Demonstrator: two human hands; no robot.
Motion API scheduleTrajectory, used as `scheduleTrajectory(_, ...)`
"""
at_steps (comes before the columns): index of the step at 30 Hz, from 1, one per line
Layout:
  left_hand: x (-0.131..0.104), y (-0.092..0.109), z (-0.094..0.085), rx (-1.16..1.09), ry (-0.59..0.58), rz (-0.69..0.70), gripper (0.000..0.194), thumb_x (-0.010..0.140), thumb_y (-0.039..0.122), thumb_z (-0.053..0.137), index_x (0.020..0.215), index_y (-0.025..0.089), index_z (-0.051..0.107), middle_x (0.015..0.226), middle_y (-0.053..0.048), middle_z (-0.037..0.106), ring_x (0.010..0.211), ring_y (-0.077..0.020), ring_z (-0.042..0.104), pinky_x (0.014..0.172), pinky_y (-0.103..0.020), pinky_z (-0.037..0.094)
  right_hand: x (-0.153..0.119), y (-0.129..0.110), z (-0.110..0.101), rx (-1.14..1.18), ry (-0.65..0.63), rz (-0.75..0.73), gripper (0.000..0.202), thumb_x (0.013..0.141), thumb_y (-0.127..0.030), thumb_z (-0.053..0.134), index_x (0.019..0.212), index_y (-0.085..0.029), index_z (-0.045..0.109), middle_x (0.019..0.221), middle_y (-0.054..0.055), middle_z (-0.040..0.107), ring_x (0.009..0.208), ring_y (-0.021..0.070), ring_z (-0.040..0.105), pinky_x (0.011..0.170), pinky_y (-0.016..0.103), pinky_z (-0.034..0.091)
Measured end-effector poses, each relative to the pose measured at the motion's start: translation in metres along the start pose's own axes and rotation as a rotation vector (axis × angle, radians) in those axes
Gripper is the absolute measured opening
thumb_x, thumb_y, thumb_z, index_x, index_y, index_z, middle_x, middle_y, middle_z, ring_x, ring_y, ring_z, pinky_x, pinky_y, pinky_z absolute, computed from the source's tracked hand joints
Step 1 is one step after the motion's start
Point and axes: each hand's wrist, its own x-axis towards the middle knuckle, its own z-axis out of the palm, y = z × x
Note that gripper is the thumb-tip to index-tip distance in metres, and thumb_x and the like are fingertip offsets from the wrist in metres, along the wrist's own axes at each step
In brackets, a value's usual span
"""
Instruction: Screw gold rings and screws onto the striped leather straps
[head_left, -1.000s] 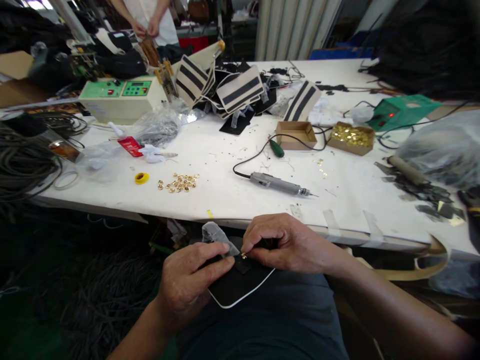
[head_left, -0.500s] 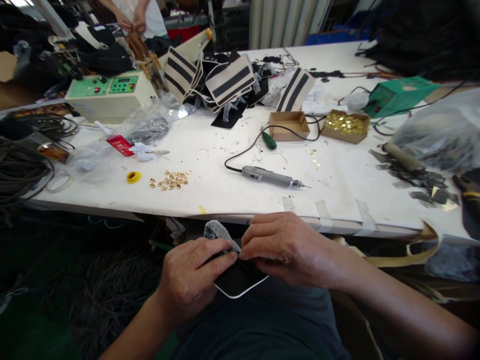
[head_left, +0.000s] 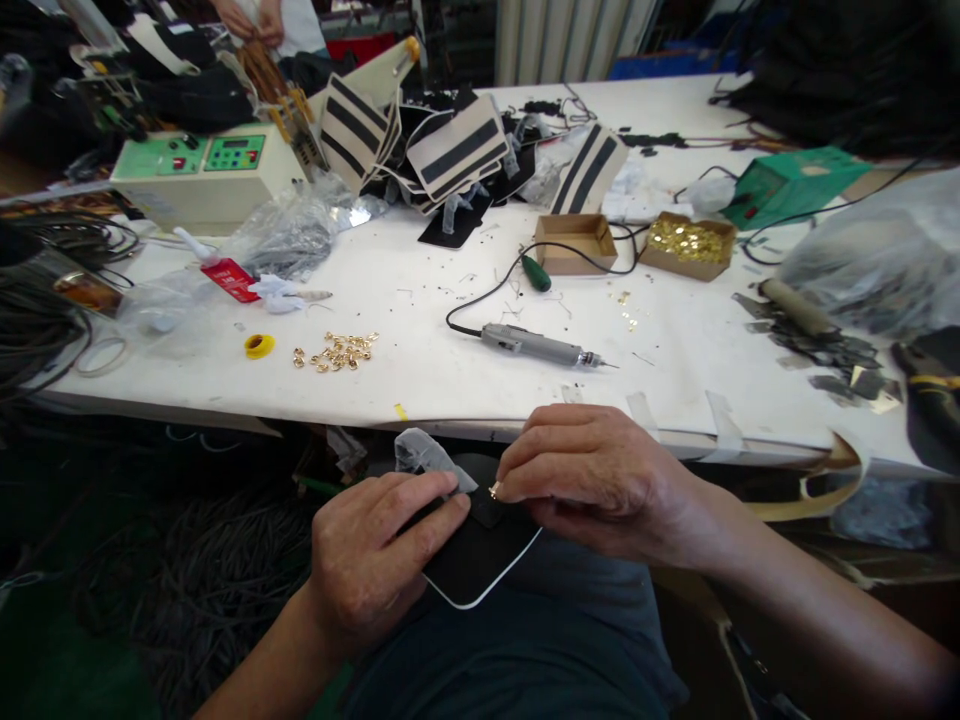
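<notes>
A black panel with a pale edge [head_left: 472,570] lies across my lap below the table edge. My left hand [head_left: 375,540] grips its left side, two fingers pressed on the panel beside a piece of translucent plastic wrap [head_left: 424,452]. Between the thumb and forefinger of my right hand [head_left: 592,480] is a small gold metal fitting [head_left: 494,491], pinched just above the panel. The fitting's exact shape is mostly hidden by the fingers. Similar gold pieces [head_left: 345,352] lie in a loose pile on the white table.
On the table [head_left: 420,380] lie a grey electric screwdriver [head_left: 532,345], a yellow tape roll [head_left: 259,346] and a red glue bottle [head_left: 229,279]. Behind are a box of gold parts [head_left: 688,245], an open cardboard box [head_left: 576,245] and striped panels [head_left: 457,150]. Another person's hands [head_left: 255,20] show far left.
My right hand has lifted slightly up and right from the panel, and the gold fitting now shows in its fingertips. My left hand stays on the panel. The view has shifted slightly.
</notes>
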Motion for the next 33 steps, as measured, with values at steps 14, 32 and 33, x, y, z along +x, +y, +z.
scheduleTrajectory(14,0.002,0.003,0.001,-0.004,-0.012,0.029,0.035,0.089,0.010,0.061,0.123,0.017,0.071,0.125,-0.011,0.077,0.099,-0.0237,0.073,0.082,-0.037,0.061,0.004,-0.011,0.005,-0.182,-0.067,-0.013,0.017,0.104,-0.015,0.052,0.115,-0.021,0.062,0.088,0.003,0.071,0.076,0.0163,0.060,0.069,0.031,0.040)
scheduleTrajectory(32,-0.001,0.007,0.012,-0.124,0.014,-0.041,0.045,0.082,0.006,0.067,0.126,0.015,0.070,0.122,-0.011,0.078,0.095,-0.0243,0.074,0.080,-0.038,0.060,0.007,-0.014,0.007,-0.145,-0.130,0.001,0.016,0.102,-0.013,0.053,0.113,-0.016,0.063,0.087,0.004,0.070,0.078,0.0162,0.059,0.073,0.030,0.042)
scheduleTrajectory(33,-0.001,0.008,0.013,-0.133,0.019,-0.054,0.044,0.082,0.007,0.068,0.125,0.015,0.070,0.122,-0.011,0.078,0.096,-0.0240,0.074,0.081,-0.038,0.060,0.006,-0.014,0.007,-0.129,-0.123,0.020,0.015,0.100,-0.012,0.054,0.110,-0.017,0.064,0.086,0.004,0.070,0.078,0.0161,0.059,0.073,0.030,0.043)
